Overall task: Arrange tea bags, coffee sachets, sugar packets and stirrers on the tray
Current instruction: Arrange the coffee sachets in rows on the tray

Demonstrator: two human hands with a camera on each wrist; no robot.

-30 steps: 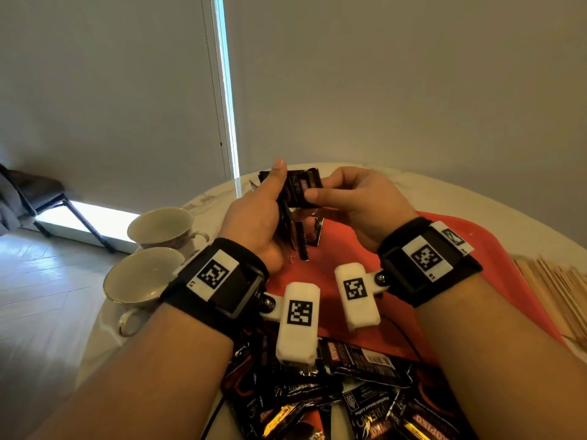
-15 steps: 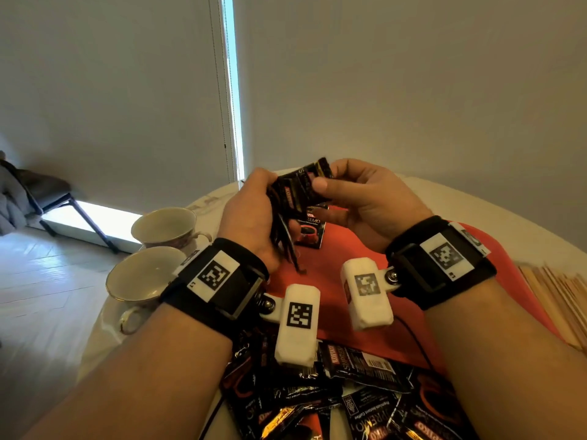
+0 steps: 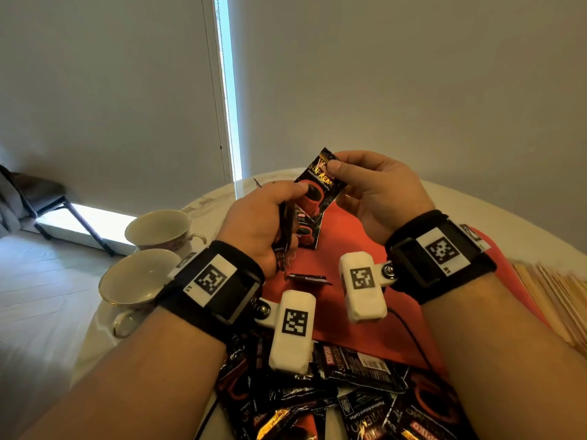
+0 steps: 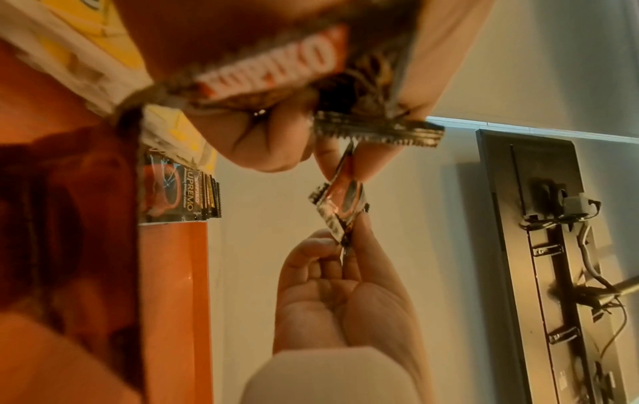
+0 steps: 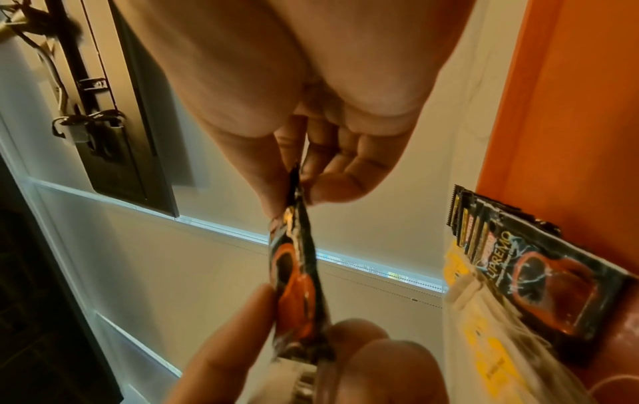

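While the right hand [image 3: 378,192] pinches a sachet [image 3: 319,188] by its top corner at centre frame, the left hand [image 3: 263,220] clutches a bunch of sachets [image 3: 284,236] above the tray [image 3: 355,325]; loose sachets [image 3: 317,398] fill the bottom. Left wrist view: sachet centre, stacked sachets [image 4: 179,195] left. Right wrist view: thumb and finger nip its end.

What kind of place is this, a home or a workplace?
Probably a room in a home, though that is uncertain: two teacups stand on a round marble-look table beside a blind-covered window, and a chair stands near it.
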